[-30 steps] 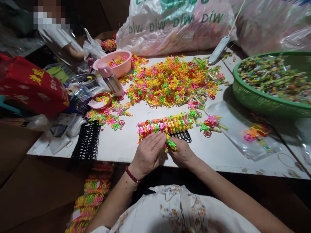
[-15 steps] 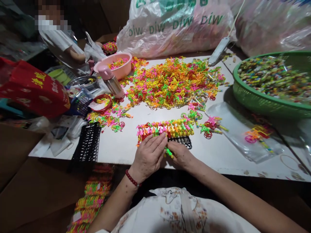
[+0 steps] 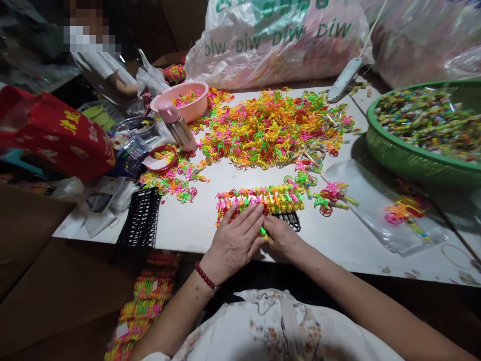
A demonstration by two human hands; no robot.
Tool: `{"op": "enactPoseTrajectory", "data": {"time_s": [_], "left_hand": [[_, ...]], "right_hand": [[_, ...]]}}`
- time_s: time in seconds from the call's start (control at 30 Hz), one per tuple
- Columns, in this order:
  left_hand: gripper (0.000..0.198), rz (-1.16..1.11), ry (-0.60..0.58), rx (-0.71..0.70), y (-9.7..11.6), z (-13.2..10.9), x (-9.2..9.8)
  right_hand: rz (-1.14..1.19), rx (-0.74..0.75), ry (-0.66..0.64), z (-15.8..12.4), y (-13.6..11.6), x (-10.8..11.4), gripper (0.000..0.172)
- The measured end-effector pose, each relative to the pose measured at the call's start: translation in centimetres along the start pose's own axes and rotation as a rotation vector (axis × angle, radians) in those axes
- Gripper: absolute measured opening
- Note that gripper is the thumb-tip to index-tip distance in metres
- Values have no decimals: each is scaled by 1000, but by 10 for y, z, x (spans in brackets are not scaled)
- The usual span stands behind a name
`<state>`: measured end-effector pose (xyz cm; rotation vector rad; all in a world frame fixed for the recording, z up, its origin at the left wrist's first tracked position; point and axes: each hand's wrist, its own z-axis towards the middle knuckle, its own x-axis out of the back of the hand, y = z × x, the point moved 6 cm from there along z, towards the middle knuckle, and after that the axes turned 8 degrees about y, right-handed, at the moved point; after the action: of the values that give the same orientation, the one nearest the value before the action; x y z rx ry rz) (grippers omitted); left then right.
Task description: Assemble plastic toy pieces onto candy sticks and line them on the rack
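Observation:
My left hand (image 3: pixel 238 235) lies with its fingers stretched out over a row of bright plastic toys (image 3: pixel 259 194). These pink, orange, yellow and green toys stand side by side in a black plastic rack (image 3: pixel 293 220), whose bare slots show at the right end. Close beside it, my right hand (image 3: pixel 284 237) is closed on a small green and yellow plastic toy (image 3: pixel 264 233) at the rack's near side. Both hands almost touch, and my fingers hide much of that toy and the middle of the row.
Behind the rack spreads a heap of loose plastic toys (image 3: pixel 263 130). A green basket (image 3: pixel 421 163) stands at right, near a clear plastic bag (image 3: pixel 361 200). More black racks (image 3: pixel 139 218), a flask (image 3: pixel 180 131) and a pink basin (image 3: pixel 201 108) are at left. A co-worker (image 3: pixel 101 65) is beyond.
My left hand has pressed flatter over the row, its thumb now nearer my right hand. Less of the green toy shows. The whole view has shifted slightly.

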<state>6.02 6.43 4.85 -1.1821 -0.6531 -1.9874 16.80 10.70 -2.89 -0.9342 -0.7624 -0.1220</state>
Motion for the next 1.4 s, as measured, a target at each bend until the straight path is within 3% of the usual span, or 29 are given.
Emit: {"op": "enactPoseTrajectory", "data": {"time_s": [0.2,0.27,0.33,0.4,0.47,0.53,0.63,0.73,0.9,1.23,1.4], "left_hand": [[53,19,-18,1,2,2,3],[58,-41,-8,-16,2,-1,10],[61,-129,95,46,-3,-9,21],[56,-217,322,240,-19,-25,32],[50,-308,543,523,-38,-50,33],[46,-411,627,771,-51,-74,19],[48,-551,586,926,-55,-90,-8],[53,-605,530,866,-48,-85,-21],[58,-585,500,809,-40,-70,-22],[62,-761,385,883,-49,-58,-25],[62,-823,410,876,-52,-55,-24]], "right_hand": [[-21,13,56,1,-1,-1,34],[-32,8,53,1,-2,-2,28],[-56,-18,41,-1,-3,-2,19],[-78,-24,65,-5,-4,-1,20],[-75,0,123,-10,-5,2,32],[-59,25,171,-15,-4,5,42],[-56,25,193,-18,-2,5,46],[-41,5,199,-18,-3,5,44],[-21,29,176,-12,-11,3,32],[-116,-9,38,-7,3,-8,24],[-136,7,24,-6,5,-9,24]]}}
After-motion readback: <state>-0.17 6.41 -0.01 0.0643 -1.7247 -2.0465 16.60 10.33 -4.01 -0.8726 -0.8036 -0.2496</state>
